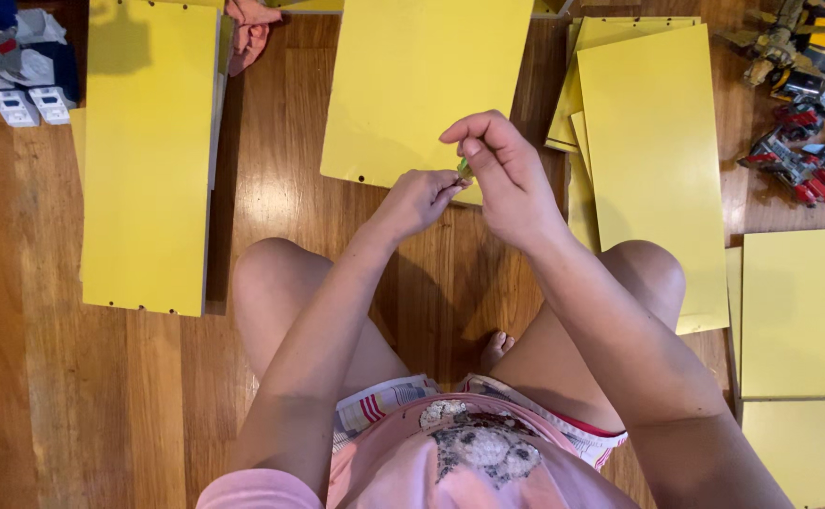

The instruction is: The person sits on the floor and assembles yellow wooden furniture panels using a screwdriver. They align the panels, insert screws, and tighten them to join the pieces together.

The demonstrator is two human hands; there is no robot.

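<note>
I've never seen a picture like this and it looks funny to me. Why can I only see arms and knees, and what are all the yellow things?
The camera sits on a person's head and looks straight down, so you see only their arms, knees and pink shirt. The person is sitting on a wooden floor. The left hand and the right hand meet in the middle and pinch one tiny greenish piece; it is too small to tell what it is. The yellow things are flat boards: a long board on the left, a middle board under the hands, and more stacked boards on the right. Toy robots lie in the top right corner.
</note>
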